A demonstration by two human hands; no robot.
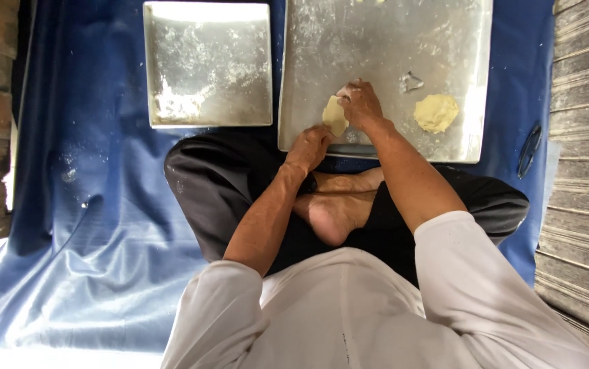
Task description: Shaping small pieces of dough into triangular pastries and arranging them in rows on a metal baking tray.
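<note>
I count two floured metal trays: a smaller tray (207,65) at left and a larger tray (384,41) at right. Two dough pieces: a flattened piece (334,115) and a lump (435,113). One metal cutter (410,82).

We sit cross-legged on a cloth (89,225) spread over the floor, with two trays ahead of our knees. The smaller tray (207,65) lies to the left, the larger tray (383,41) just beside it on the right. On the larger tray, a flattened piece of dough (335,115) sits near its front edge between our left hand (310,146) and right hand (360,104). A dough lump (435,113) lies further right, with a cutter (411,82) just behind it.
</note>
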